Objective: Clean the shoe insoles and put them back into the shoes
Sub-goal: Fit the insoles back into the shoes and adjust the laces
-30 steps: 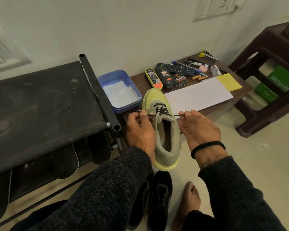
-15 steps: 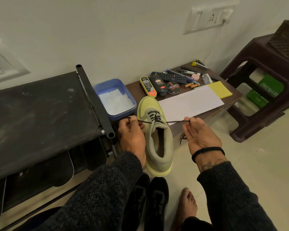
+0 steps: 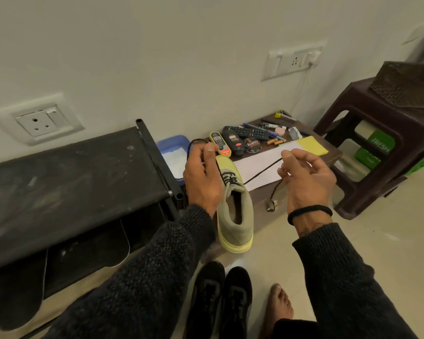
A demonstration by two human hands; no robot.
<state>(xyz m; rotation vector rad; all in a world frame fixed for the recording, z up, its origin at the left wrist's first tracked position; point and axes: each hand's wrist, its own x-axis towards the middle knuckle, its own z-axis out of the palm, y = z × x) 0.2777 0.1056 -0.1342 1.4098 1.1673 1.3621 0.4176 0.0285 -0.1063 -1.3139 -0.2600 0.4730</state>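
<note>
Both hands are lifting higher than before: left hand pinching one lace end, right hand pinching the other. One green shoe is sitting at the table edge; two black shoes on the floor.

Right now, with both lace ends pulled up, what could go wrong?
The shoe rests partly over the table edge; uneven pulling by the left hand or right hand may tip it off. The lace crosses above the paper and could drag it.
</note>
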